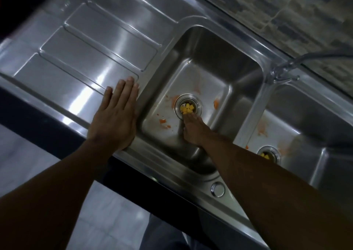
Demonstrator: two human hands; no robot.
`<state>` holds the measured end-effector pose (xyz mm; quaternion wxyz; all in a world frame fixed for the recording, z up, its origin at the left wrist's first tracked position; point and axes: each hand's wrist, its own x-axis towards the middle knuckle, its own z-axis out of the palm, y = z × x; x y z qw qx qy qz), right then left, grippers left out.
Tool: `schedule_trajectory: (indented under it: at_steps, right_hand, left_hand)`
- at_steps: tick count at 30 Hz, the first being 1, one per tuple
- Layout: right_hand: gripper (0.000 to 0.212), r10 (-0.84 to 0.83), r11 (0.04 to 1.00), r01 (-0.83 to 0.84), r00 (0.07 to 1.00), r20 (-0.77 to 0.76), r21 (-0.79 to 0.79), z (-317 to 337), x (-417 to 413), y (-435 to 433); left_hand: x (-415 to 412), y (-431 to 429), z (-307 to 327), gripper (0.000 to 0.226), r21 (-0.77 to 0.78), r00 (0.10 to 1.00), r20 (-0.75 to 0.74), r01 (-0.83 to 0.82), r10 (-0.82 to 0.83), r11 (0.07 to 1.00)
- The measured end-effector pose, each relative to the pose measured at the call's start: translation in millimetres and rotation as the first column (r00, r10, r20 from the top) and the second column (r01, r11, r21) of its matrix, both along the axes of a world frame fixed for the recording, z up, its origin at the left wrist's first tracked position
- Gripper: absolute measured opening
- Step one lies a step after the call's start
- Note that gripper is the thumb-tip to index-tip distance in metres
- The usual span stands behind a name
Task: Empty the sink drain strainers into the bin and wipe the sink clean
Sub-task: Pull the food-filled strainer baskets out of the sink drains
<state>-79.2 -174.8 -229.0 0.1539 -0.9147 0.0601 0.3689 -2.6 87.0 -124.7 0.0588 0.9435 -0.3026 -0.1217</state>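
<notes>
A steel double sink fills the view. The left basin (219,66) has a round drain strainer (188,104) holding yellow food cubes (187,108), with orange smears around it. My right hand (194,130) reaches down into this basin, fingertips at the strainer's near edge; whether they grip it I cannot tell. My left hand (114,114) lies flat, fingers together, on the drainboard (86,45) beside the basin. The right basin (298,119) has a second strainer (269,154) with yellow bits, partly hidden by my right forearm.
A tap (282,72) stands between the basins at the back, against a tiled wall (286,10). A round steel knob (217,189) sits on the sink's front rim. The dark counter edge (47,127) and pale floor (105,211) lie below.
</notes>
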Motion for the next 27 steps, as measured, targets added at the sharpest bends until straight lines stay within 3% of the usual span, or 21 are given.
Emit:
schedule_trajectory:
  at_steps: [11, 20, 24, 27]
  right_hand:
    - [0.053, -0.104, 0.990, 0.126, 0.960, 0.260, -0.070, -5.4, 3.4, 5.9]
    - [0.041, -0.006, 0.973, 0.095, 0.923, 0.385, -0.212, 1.5, 13.4, 2.6]
    - [0.043, 0.000, 0.971, 0.101, 0.906, 0.424, -0.216, 11.1, 13.2, 2.8]
    - [0.032, -0.007, 0.972, 0.115, 0.886, 0.463, -0.206, 22.7, 8.7, 2.9]
  left_hand:
    - [0.3, -1.3, -0.4, 0.068, -0.005, 1.000, 0.000, -0.002, 0.002, 1.000]
    - [0.6, -0.4, -2.2, 0.068, 0.000, 1.000, 0.003, -0.010, 0.010, 1.000]
    - [0.8, -1.3, -1.4, 0.068, 0.007, 1.000, -0.015, -0.011, 0.011, 1.000]
    - [-0.5, -1.3, 0.2, 0.068, 0.017, 1.000, -0.009, -0.004, 0.005, 1.000]
